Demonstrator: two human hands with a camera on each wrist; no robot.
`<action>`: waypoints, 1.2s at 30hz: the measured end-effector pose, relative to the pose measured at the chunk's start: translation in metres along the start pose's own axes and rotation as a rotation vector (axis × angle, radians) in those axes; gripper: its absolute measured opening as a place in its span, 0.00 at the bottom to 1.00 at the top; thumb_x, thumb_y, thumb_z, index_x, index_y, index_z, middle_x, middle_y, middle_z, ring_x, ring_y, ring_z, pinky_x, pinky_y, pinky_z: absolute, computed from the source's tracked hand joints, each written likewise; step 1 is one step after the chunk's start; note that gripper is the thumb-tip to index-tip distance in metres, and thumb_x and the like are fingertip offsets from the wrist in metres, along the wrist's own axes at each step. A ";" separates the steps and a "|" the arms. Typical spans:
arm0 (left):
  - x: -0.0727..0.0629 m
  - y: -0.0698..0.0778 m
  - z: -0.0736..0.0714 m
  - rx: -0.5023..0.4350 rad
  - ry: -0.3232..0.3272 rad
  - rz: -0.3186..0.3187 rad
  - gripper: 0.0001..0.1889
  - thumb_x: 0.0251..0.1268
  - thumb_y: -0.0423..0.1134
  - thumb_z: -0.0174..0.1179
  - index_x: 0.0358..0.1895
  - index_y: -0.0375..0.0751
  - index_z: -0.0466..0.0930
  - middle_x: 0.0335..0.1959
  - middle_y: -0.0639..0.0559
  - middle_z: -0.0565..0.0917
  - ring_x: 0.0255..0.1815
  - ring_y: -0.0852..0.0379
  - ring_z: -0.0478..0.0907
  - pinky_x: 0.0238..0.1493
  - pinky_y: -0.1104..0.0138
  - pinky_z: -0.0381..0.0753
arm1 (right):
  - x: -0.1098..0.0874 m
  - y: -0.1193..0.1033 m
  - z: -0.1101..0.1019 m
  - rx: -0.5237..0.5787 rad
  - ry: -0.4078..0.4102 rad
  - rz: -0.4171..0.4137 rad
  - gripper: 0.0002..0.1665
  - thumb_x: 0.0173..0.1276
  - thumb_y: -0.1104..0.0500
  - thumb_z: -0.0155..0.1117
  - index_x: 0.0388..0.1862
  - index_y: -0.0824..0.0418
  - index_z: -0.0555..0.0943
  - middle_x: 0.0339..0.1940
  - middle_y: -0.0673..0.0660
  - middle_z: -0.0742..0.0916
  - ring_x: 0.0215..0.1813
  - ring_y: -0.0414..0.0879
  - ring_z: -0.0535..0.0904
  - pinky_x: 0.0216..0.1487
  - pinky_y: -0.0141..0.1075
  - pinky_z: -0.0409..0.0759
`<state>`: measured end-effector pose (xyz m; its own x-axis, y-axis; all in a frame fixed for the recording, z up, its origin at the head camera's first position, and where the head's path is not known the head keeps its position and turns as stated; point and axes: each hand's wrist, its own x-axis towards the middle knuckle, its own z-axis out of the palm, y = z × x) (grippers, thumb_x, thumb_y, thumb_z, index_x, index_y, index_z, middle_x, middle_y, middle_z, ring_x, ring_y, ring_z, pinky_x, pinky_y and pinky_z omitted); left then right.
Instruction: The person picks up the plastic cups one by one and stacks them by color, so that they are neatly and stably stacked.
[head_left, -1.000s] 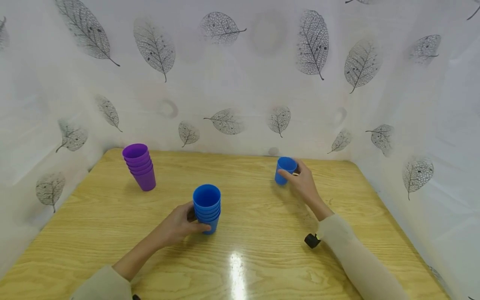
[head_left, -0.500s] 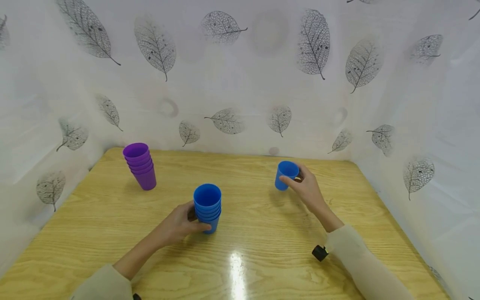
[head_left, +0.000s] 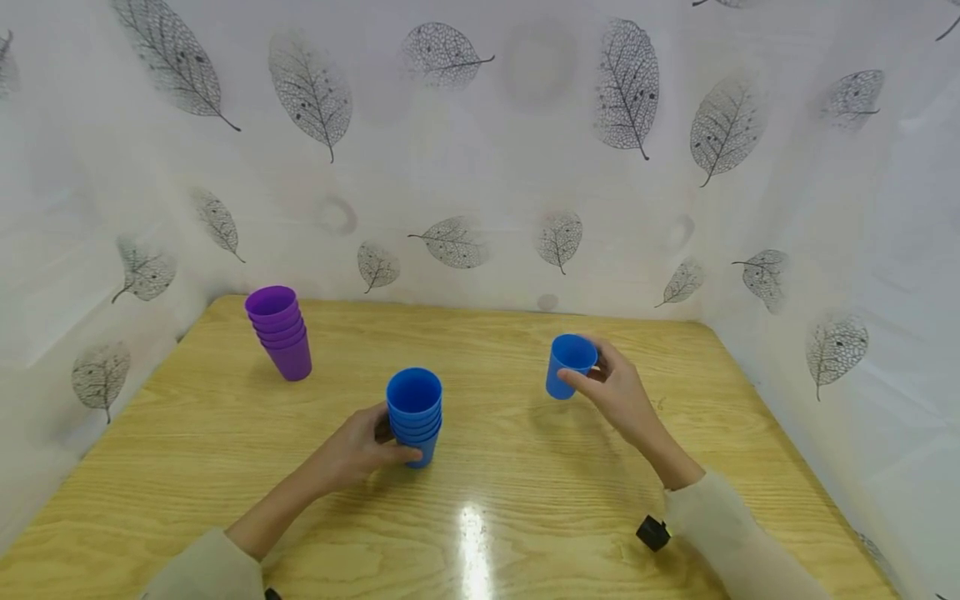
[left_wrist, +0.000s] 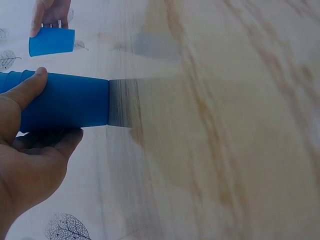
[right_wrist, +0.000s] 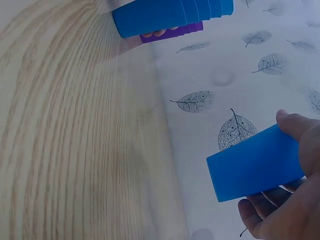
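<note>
My left hand (head_left: 363,450) grips a stack of blue cups (head_left: 415,412) near the middle of the table, thumb across the lowest part. In the left wrist view the base of the blue stack (left_wrist: 75,102) meets the tabletop. To the right, my right hand (head_left: 618,392) holds a single blue cup (head_left: 561,375), mouth up. The right wrist view shows that single cup (right_wrist: 255,165) between thumb and fingers, raised off the table. A stack of purple cups (head_left: 288,346) stands upright at the back left, apart from both hands.
The wooden table (head_left: 480,350) has a light, shiny top. White sheeting (head_left: 495,150) printed with leaves rises behind it and at both sides. A small black device (head_left: 653,533) sits by the right sleeve.
My right hand has drawn the single blue cup nearer to the front of the table. The left hand, the blue stack and the purple stack have stayed put.
</note>
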<state>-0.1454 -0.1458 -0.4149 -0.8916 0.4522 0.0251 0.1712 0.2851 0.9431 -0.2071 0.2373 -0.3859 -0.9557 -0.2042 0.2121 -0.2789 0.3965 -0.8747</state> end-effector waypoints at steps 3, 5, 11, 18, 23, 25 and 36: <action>0.000 0.000 -0.001 -0.002 -0.005 -0.009 0.37 0.67 0.36 0.71 0.73 0.24 0.63 0.67 0.30 0.76 0.70 0.31 0.72 0.70 0.41 0.73 | -0.006 -0.007 0.001 0.003 -0.016 -0.005 0.37 0.72 0.54 0.73 0.74 0.61 0.70 0.65 0.63 0.81 0.61 0.58 0.82 0.61 0.54 0.83; 0.000 -0.001 -0.001 -0.003 -0.002 -0.018 0.38 0.67 0.36 0.72 0.73 0.25 0.64 0.67 0.30 0.76 0.70 0.30 0.71 0.70 0.41 0.72 | -0.010 -0.011 0.002 0.012 -0.026 -0.008 0.37 0.72 0.55 0.73 0.74 0.61 0.70 0.65 0.63 0.81 0.61 0.58 0.82 0.60 0.51 0.84; 0.000 -0.001 -0.002 0.001 -0.004 -0.010 0.37 0.66 0.36 0.72 0.73 0.25 0.64 0.66 0.30 0.76 0.69 0.31 0.72 0.70 0.41 0.72 | -0.019 -0.021 0.006 0.034 -0.053 -0.017 0.37 0.72 0.57 0.72 0.75 0.61 0.69 0.66 0.63 0.81 0.62 0.59 0.81 0.59 0.48 0.84; 0.000 0.000 -0.001 0.013 -0.009 0.011 0.36 0.67 0.36 0.71 0.72 0.24 0.65 0.66 0.30 0.77 0.69 0.31 0.73 0.69 0.42 0.74 | -0.026 -0.029 0.010 0.014 -0.082 -0.039 0.36 0.72 0.57 0.71 0.76 0.60 0.69 0.65 0.63 0.81 0.60 0.58 0.82 0.57 0.47 0.85; 0.000 0.001 0.000 0.009 -0.005 0.002 0.36 0.67 0.35 0.71 0.72 0.24 0.65 0.66 0.30 0.77 0.69 0.31 0.73 0.69 0.42 0.74 | -0.030 -0.037 0.013 0.028 -0.114 -0.077 0.36 0.72 0.60 0.70 0.75 0.63 0.69 0.65 0.64 0.81 0.60 0.59 0.82 0.57 0.42 0.85; -0.001 0.001 0.000 0.006 -0.004 0.000 0.36 0.67 0.35 0.71 0.72 0.24 0.65 0.66 0.31 0.77 0.69 0.31 0.73 0.70 0.43 0.74 | -0.031 -0.040 0.014 0.035 -0.126 -0.092 0.35 0.72 0.61 0.70 0.75 0.64 0.69 0.64 0.64 0.81 0.60 0.59 0.82 0.57 0.41 0.85; 0.000 0.000 0.000 0.006 -0.006 0.006 0.35 0.67 0.35 0.71 0.71 0.24 0.66 0.65 0.31 0.77 0.69 0.31 0.73 0.70 0.42 0.74 | -0.036 -0.056 0.022 0.058 -0.178 -0.135 0.35 0.72 0.62 0.70 0.74 0.66 0.69 0.64 0.65 0.81 0.61 0.59 0.82 0.60 0.45 0.85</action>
<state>-0.1452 -0.1460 -0.4151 -0.8881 0.4588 0.0287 0.1789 0.2875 0.9409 -0.1552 0.2029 -0.3537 -0.8769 -0.4085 0.2533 -0.3923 0.3038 -0.8682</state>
